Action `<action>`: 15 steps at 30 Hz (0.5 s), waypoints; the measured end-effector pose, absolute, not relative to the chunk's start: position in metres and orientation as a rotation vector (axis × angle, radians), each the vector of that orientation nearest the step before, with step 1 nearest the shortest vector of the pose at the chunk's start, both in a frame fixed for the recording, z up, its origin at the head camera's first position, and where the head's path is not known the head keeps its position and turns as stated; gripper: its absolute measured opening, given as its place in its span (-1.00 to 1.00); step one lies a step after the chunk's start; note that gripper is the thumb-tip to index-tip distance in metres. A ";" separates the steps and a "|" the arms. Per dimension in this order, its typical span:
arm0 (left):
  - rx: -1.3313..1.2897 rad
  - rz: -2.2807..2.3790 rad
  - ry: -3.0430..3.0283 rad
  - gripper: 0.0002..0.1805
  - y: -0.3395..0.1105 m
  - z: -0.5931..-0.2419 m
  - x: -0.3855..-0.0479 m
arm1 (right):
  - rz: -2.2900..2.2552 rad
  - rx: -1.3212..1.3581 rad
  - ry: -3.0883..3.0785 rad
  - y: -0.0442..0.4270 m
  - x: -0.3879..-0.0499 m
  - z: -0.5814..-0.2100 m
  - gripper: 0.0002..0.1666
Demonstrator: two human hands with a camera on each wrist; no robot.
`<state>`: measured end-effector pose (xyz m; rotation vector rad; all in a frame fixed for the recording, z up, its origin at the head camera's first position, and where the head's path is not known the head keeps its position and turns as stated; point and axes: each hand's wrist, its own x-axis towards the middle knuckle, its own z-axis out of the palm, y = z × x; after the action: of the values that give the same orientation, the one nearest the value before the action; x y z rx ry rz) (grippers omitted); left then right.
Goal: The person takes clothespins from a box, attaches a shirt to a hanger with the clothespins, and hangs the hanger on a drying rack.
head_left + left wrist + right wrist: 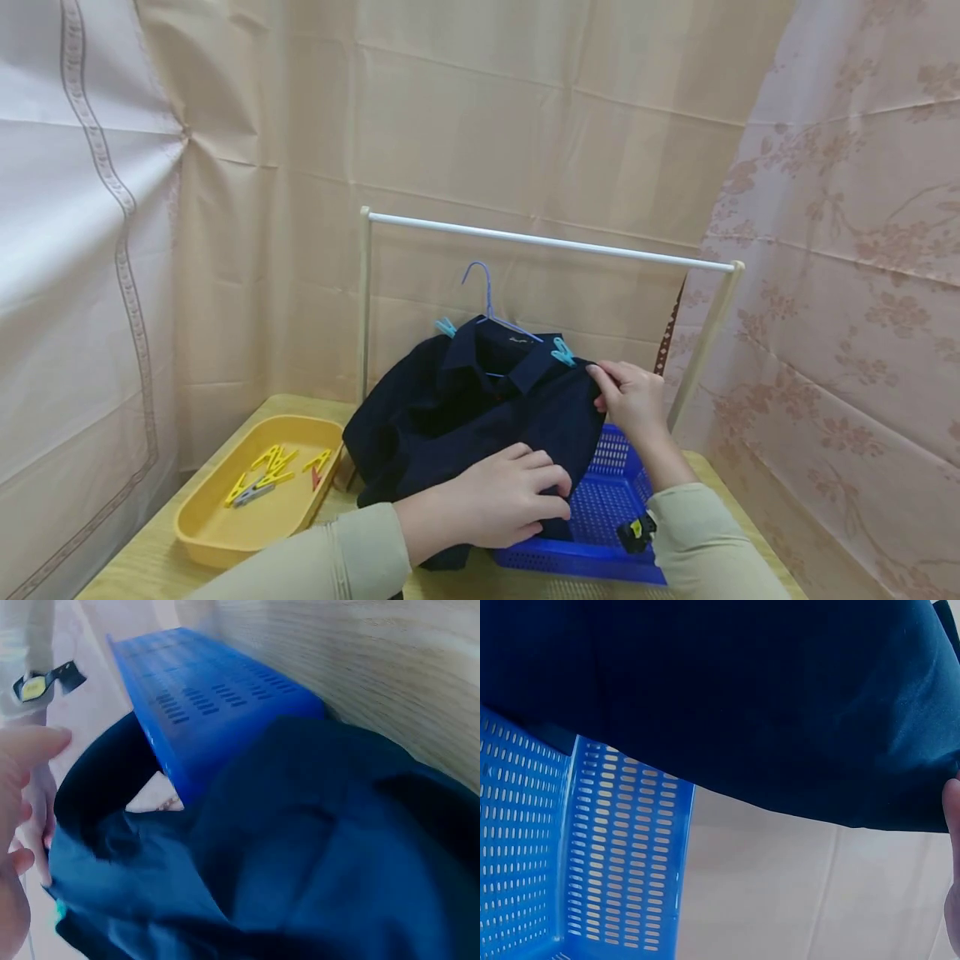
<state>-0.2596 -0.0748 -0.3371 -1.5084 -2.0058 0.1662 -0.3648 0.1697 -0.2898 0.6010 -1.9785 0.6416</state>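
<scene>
A dark navy collared shirt (480, 425) is on a thin blue wire hanger (489, 290), its hook standing free below the rack's bar. Light-blue clothespins sit on the shoulders, one left (446, 327) and one right (562, 352). With thumb and fingertips my right hand (633, 402) pinches the shirt's shoulder, just outside the right clothespin. My left hand (510, 497) hovers in front of the shirt, fingers loosely bent around nothing; the left wrist view shows them apart from the cloth. The shirt's lower part hangs over the blue basket (585, 557) and hides some of it.
Behind the shirt stands a rack with a white bar (547, 240) and pale posts. A yellow tray (197, 533) on the left of the wooden table (142, 567) holds several yellow clothespins, a grey one and a red one. Curtains hang around the table.
</scene>
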 end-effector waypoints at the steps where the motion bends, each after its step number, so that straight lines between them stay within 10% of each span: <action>1: -1.494 0.243 -2.000 -0.69 -0.070 -0.337 -0.259 | 0.638 0.602 -1.976 0.170 -0.365 -0.290 -0.93; 15: -1.398 0.691 -1.961 -0.76 -0.039 -0.345 -0.269 | 0.628 0.594 -1.972 0.172 -0.362 -0.291 -0.92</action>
<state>-0.2685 -0.0392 -0.3449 -1.3976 -1.9607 0.6913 -0.3621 0.1725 -0.2909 0.5938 -1.9720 0.6277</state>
